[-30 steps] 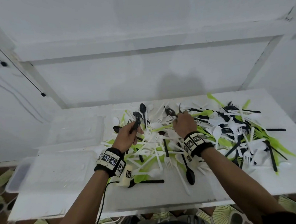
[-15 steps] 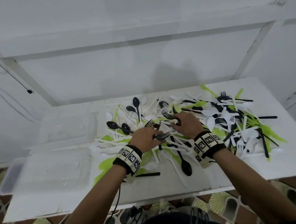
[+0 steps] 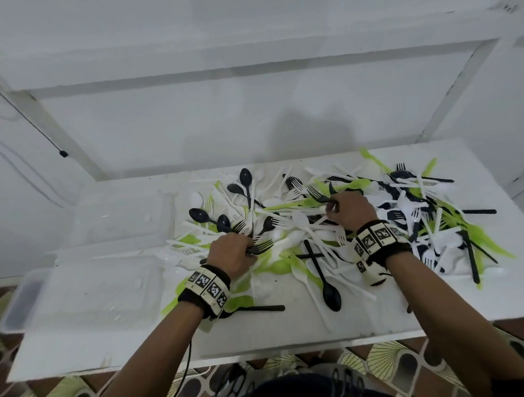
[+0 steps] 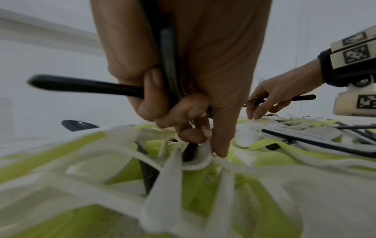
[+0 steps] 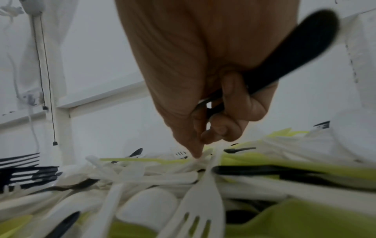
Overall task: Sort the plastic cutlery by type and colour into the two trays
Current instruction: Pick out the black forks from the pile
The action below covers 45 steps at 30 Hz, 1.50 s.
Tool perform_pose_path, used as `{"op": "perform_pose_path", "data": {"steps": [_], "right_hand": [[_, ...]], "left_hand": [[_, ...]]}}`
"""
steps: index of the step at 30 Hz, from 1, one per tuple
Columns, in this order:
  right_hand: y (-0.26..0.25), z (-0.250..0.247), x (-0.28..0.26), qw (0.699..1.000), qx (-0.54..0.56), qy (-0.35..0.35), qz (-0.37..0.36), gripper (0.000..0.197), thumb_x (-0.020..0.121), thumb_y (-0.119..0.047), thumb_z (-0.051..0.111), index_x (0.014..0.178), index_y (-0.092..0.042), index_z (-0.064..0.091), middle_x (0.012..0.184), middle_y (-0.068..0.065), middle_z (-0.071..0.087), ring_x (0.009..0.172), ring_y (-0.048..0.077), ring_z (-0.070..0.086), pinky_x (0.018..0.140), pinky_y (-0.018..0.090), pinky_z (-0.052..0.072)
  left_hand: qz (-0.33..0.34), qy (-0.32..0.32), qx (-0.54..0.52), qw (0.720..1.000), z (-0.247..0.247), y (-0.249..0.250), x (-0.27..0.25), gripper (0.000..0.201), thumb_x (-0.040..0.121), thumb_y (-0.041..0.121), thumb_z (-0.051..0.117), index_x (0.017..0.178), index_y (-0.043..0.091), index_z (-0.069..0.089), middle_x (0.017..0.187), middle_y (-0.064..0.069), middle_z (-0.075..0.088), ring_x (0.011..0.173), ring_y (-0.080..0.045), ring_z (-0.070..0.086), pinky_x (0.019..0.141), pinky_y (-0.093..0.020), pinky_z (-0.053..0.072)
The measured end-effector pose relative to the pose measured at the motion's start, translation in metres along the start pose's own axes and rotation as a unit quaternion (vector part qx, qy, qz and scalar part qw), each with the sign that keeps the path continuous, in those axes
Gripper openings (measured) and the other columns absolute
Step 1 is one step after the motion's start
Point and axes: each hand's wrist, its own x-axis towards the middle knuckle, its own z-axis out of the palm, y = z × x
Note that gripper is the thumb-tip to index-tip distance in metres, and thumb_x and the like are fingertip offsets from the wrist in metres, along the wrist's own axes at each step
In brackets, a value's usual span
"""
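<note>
A jumbled pile of black, white and lime-green plastic cutlery (image 3: 342,221) covers the middle and right of the white table (image 3: 140,343). My left hand (image 3: 235,253) sits low on the pile's left part, its fingers curled round several black forks (image 3: 262,247); the left wrist view shows their black handles (image 4: 168,53) running through the palm. My right hand (image 3: 345,208) is on the pile's middle and grips black forks (image 3: 317,195), one black handle (image 5: 301,53) sticking out behind the curled fingers while the forefinger touches white pieces. Two clear trays (image 3: 85,295) (image 3: 121,219) stand at the left.
A small clear box (image 3: 19,308) lies partly under the near tray at the table's left edge. A black spoon (image 3: 327,286) and a black handle (image 3: 261,309) lie near the front edge. A white wall rises behind the table; patterned floor shows below.
My left hand has dropped from a raised position down onto the pile, still holding black cutlery. The right hand stays on the pile's middle, shifted slightly right.
</note>
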Motion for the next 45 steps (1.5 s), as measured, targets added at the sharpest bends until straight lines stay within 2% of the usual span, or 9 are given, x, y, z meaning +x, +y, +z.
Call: {"op": "perform_pose_path", "data": {"steps": [6, 14, 17, 21, 26, 30, 36, 40, 45], "right_hand": [[0.016, -0.02, 0.009, 0.999, 0.034, 0.011, 0.026, 0.016, 0.09, -0.018, 0.065, 0.101, -0.015, 0.076, 0.097, 0.008, 0.07, 0.095, 0.03, 0.064, 0.077, 0.032, 0.049], [0.019, -0.013, -0.003, 0.986, -0.033, -0.136, -0.091, 0.02, 0.09, -0.024, 0.07, 0.109, -0.019, 0.072, 0.089, -0.003, 0.058, 0.092, 0.021, 0.056, 0.079, 0.031, 0.044], [0.033, -0.013, -0.005, 0.989, -0.003, -0.093, -0.112, 0.028, 0.095, -0.022, 0.065, 0.122, -0.014, 0.07, 0.105, 0.008, 0.066, 0.099, 0.027, 0.06, 0.081, 0.033, 0.044], [0.056, -0.023, -0.016, 0.99, 0.082, -0.012, -0.115, 0.024, 0.095, -0.018, 0.066, 0.117, -0.015, 0.075, 0.089, -0.001, 0.064, 0.084, 0.018, 0.059, 0.072, 0.022, 0.036], [0.079, -0.029, -0.031, 0.986, 0.045, -0.082, -0.138, 0.025, 0.095, -0.026, 0.066, 0.113, -0.011, 0.074, 0.095, 0.01, 0.07, 0.089, 0.026, 0.063, 0.068, 0.03, 0.037], [0.092, -0.022, -0.034, 0.985, 0.055, -0.06, -0.154, 0.023, 0.097, -0.024, 0.064, 0.114, -0.012, 0.073, 0.091, 0.012, 0.068, 0.083, 0.027, 0.063, 0.058, 0.021, 0.031], [0.08, -0.014, -0.033, 0.985, 0.057, -0.048, -0.157, 0.021, 0.096, -0.023, 0.066, 0.104, -0.005, 0.073, 0.086, 0.01, 0.062, 0.083, 0.03, 0.06, 0.068, 0.034, 0.037], [0.054, -0.011, -0.04, 0.98, 0.091, -0.056, -0.17, 0.032, 0.087, -0.045, 0.075, 0.072, -0.026, 0.054, 0.073, -0.001, 0.052, 0.068, 0.017, 0.05, 0.064, 0.037, 0.042], [0.018, 0.005, -0.055, 0.97, 0.046, -0.095, -0.218, 0.047, 0.072, -0.066, 0.079, 0.088, -0.032, 0.052, 0.082, -0.016, 0.043, 0.07, -0.002, 0.046, 0.06, 0.025, 0.034]], "left_hand": [[0.0, 0.031, -0.051, 0.998, -0.006, -0.002, 0.004, 0.019, 0.087, 0.043, 0.073, 0.097, 0.027, 0.074, 0.09, 0.003, 0.069, 0.096, -0.024, 0.067, 0.068, -0.032, 0.045], [0.08, 0.08, -0.128, 0.985, -0.008, 0.04, 0.005, 0.029, 0.086, 0.047, 0.074, 0.109, 0.029, 0.074, 0.093, 0.008, 0.069, 0.091, -0.018, 0.064, 0.068, -0.032, 0.045], [0.167, 0.034, -0.123, 0.978, -0.001, 0.07, 0.002, 0.031, 0.089, 0.043, 0.073, 0.119, 0.033, 0.073, 0.105, 0.009, 0.07, 0.096, -0.019, 0.065, 0.067, -0.029, 0.041], [0.217, -0.042, -0.064, 0.973, 0.014, 0.109, 0.002, 0.038, 0.09, 0.041, 0.071, 0.127, 0.04, 0.068, 0.118, 0.008, 0.07, 0.105, -0.018, 0.064, 0.073, -0.031, 0.048], [0.155, -0.019, -0.027, 0.987, 0.02, 0.117, 0.009, 0.041, 0.091, 0.036, 0.069, 0.131, 0.036, 0.065, 0.119, 0.004, 0.069, 0.111, -0.024, 0.063, 0.08, -0.038, 0.052], [0.124, 0.008, -0.029, 0.992, 0.016, 0.095, 0.006, 0.024, 0.093, 0.039, 0.068, 0.115, 0.031, 0.072, 0.109, 0.005, 0.071, 0.106, -0.023, 0.065, 0.076, -0.033, 0.048], [0.018, 0.063, -0.138, 0.988, -0.001, 0.037, -0.009, 0.024, 0.092, 0.024, 0.073, 0.116, 0.028, 0.077, 0.098, -0.001, 0.072, 0.093, -0.026, 0.066, 0.073, -0.034, 0.047], [-0.038, 0.067, -0.217, 0.973, -0.013, 0.008, -0.026, 0.025, 0.09, 0.027, 0.077, 0.115, 0.029, 0.077, 0.096, 0.005, 0.074, 0.09, -0.015, 0.065, 0.076, -0.031, 0.048], [-0.011, 0.005, -0.182, 0.983, -0.015, -0.013, -0.048, 0.018, 0.085, 0.031, 0.082, 0.102, 0.026, 0.08, 0.094, 0.007, 0.075, 0.089, -0.016, 0.067, 0.081, -0.037, 0.053]]}}
